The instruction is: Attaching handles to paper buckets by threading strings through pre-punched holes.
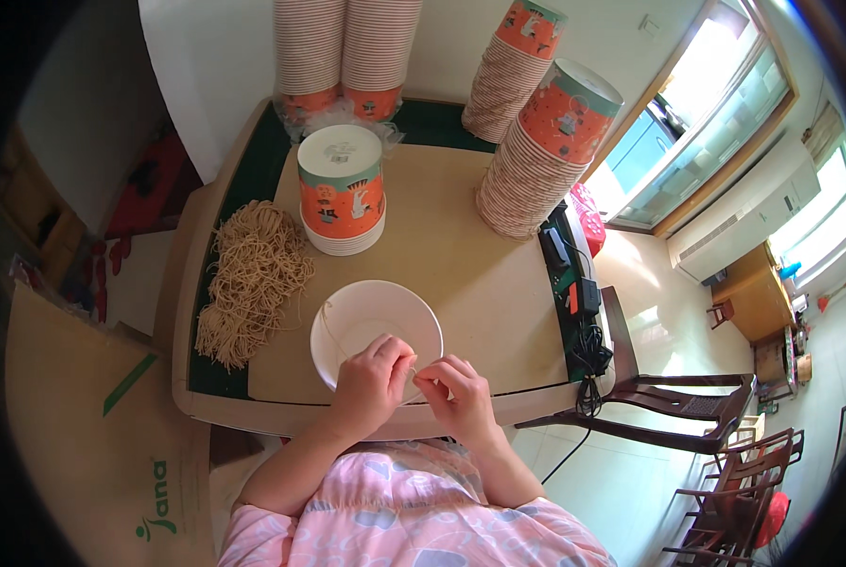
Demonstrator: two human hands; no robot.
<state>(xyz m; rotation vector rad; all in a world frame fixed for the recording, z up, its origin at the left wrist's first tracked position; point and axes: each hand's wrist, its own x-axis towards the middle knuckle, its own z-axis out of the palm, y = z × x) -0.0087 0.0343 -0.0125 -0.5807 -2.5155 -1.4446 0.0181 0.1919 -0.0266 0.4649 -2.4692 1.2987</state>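
Note:
A white paper bucket stands with its mouth up near the front edge of the table, right by my hands. A thin beige cord crosses its inside and runs toward my fingers. Over the near rim, my left hand is closed in a pinch on the cord. Close beside it, my right hand also pinches the cord, just outside the rim. The short stretch between the fingertips is mostly covered. To the left lies a loose heap of the same beige cords.
Behind the bucket, upside-down orange printed paper buckets form a short stack. Taller stacks rise at the back right and more at the back left. A power strip and black cables line the right edge. A cardboard box stands left.

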